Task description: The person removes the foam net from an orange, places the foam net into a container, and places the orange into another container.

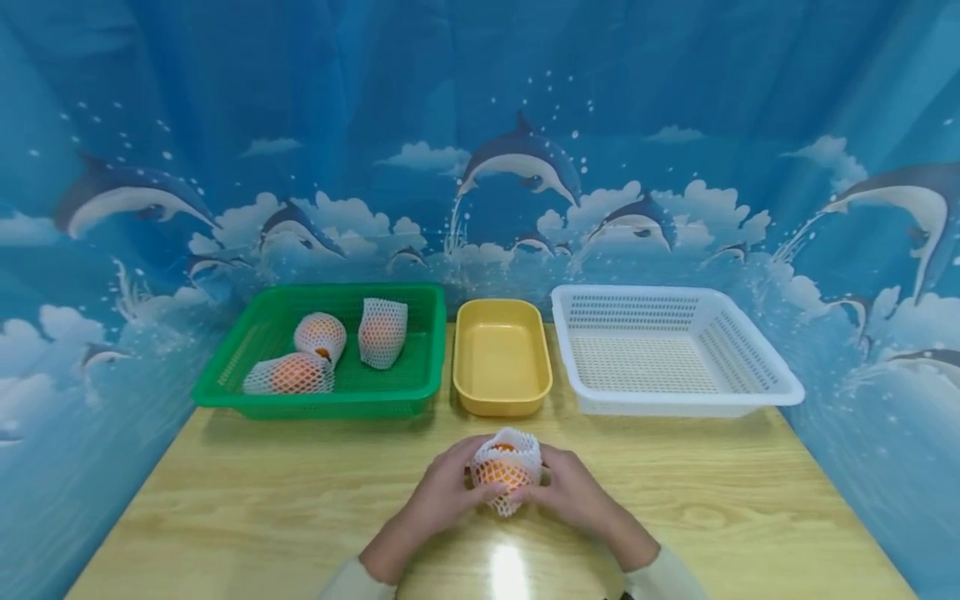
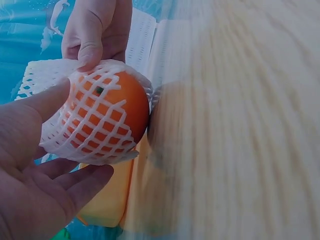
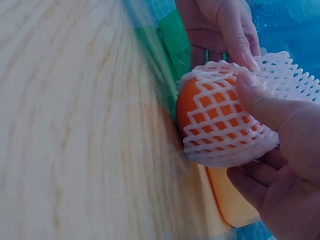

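Note:
An orange [image 1: 502, 473] in a white foam net sleeve [image 1: 517, 438] is on the table in front of me, between both hands. My left hand [image 1: 444, 490] holds it from the left and my right hand [image 1: 574, 492] from the right, thumbs on the near side. In the left wrist view the left thumb presses the foam net [image 2: 95, 127], and the orange's bare end [image 2: 136, 102] shows at the table. The right wrist view has the right thumb on the net [image 3: 225, 125] and fingers beneath. The sleeve's loose end stands up above the fruit.
A green basket [image 1: 318, 407] at the back left holds three net-wrapped fruits [image 1: 382, 333]. Beside it stands a yellow tray [image 1: 502, 407], and a white basket [image 1: 675, 402] is at the back right. A dolphin-print curtain [image 1: 480, 100] surrounds the wooden table [image 1: 262, 500].

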